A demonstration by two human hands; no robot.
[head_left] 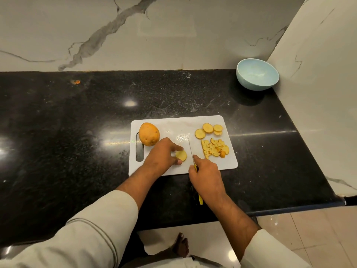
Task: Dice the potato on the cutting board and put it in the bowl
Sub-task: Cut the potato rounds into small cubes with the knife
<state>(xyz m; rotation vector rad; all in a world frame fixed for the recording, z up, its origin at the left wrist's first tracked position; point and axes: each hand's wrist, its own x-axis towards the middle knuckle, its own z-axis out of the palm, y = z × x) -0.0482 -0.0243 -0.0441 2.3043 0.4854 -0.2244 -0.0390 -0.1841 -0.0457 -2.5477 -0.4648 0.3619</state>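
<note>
One slice [181, 155] pinned by our left hand [162, 153]; right hand [204, 175] grips knife [191, 151] at 3 o'clock, ready to dice.

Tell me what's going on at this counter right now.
A person is dicing potato on a white cutting board. The left hand pinches a potato slice; the right hand grips a yellow-handled knife beside it. Cut pieces and round slices lie at the right; the blue bowl looks empty.

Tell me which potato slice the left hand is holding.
The lone slice at the board's near middle, pinched by the left hand. The other round slices lie untouched at the far right corner, beyond the knife.
</note>
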